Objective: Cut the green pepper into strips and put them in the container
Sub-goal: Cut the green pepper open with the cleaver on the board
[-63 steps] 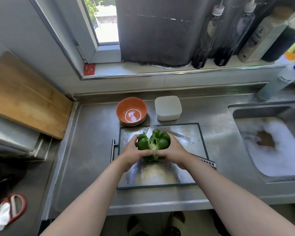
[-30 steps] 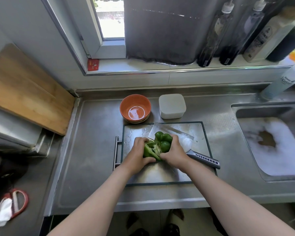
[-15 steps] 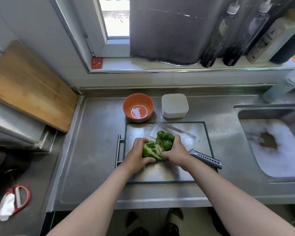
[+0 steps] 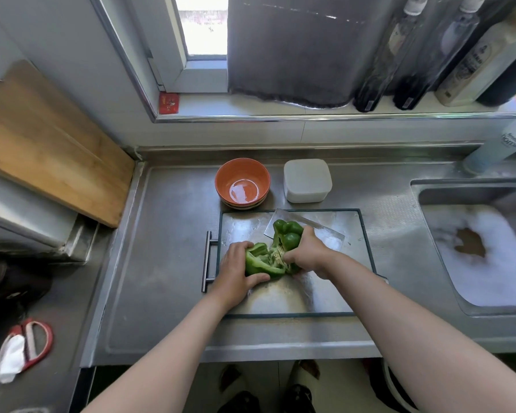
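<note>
So the glossy green bell pepper (image 4: pixel 288 235) is properly coming apart now. A second ago it was only cracked down the middle between both hands. Now the halves are splayed wide and the pale seed core shows between the thumbs.

The left hand (image 4: pixel 236 272) has its fingers curled round the left half, thumb along its near edge. The right hand (image 4: pixel 309 253) is wrapped over the right half, thumb dug in by the seeds.

All this sits low over the shiny steel cutting board (image 4: pixel 280 302). The broad steel cleaver (image 4: pixel 325 234) lies flat just beyond the right knuckles, nobody holding it. The white square plastic container (image 4: pixel 306 180) is well past the fingertips, beside the orange bowl (image 4: pixel 242 181).

My guess is the core comes out next, then slicing. No strips yet.
</note>
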### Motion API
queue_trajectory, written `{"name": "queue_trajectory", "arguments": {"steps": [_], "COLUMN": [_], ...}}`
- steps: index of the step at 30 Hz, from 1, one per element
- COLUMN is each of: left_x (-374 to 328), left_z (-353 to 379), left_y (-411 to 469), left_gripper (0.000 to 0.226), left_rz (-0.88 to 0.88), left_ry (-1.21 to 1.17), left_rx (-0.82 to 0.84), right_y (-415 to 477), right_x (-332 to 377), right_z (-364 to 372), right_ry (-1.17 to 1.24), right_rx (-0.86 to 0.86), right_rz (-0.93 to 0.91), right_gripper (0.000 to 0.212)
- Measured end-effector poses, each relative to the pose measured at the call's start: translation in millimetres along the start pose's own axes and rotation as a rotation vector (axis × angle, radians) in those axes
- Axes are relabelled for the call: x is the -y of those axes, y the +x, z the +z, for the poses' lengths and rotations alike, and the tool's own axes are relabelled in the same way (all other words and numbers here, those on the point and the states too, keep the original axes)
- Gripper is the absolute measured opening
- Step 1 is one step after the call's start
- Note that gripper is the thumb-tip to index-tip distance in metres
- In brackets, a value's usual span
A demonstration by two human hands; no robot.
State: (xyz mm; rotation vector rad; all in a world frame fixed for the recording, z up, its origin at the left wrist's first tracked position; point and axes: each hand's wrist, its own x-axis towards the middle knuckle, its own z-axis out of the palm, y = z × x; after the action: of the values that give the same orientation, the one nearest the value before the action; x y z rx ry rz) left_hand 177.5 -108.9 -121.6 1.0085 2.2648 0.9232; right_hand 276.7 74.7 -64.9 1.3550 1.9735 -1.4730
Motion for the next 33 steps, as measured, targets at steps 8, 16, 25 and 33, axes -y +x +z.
{"name": "queue_trajectory", "arguments": {"steps": [8,16,25,33], "left_x": [-0.8,-7.4,-51.1,-28.1], "left_z": [-18.1,-35.7,7.0,-1.2], "left_y": [9.9,18.7,3.9,14.4], "left_gripper": [0.079,0.08,0.116,0.098], "left_rz": [0.047,0.08,-0.033,0.008], "left_ry": [0.075,0.245,0.36,0.175], "left_rx": [0.137,0.231,-0.026,0.031], "right_y": [-2.7,-9.1,-18.6,-11.9], "right_x": [2.6,7.2,1.0,-3.2], "right_z": [-2.7,3.2,16.4,8.4], "right_ry": [-0.015,-0.03,0.049,0.1], "right_rx": [0.037,-0.01,-0.048,0.034], "right_rz": [0.013,0.005,0.016,-0.02], "right_gripper": [0.086,0.071,0.068,0.065]}}
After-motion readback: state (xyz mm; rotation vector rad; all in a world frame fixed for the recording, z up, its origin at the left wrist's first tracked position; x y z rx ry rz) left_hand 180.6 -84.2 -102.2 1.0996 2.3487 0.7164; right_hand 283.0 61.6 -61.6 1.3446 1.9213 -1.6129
